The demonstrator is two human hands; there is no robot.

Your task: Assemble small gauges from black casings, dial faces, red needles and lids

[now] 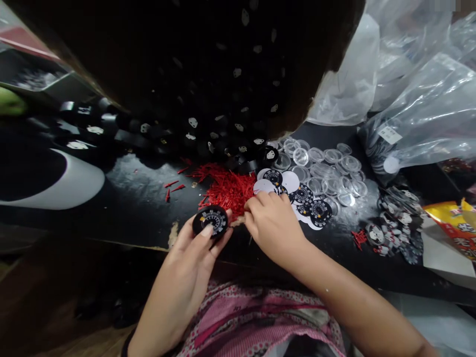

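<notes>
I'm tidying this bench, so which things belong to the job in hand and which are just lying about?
In use, it seems:
- black dial, in the left hand
- red pointers
- dial cards
- clear round covers

Probably just lying about:
- yellow packet
- green object, far left

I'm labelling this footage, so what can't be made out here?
Head view throughout:
What the right hand holds, if anything: hidden by its curled fingers.
Underside of the round black dial: faces away, covered by the left hand.
Print on the white rectangular label: too small.
Rest of the yellow-red shiny packet: cut off by the right edge.
</notes>
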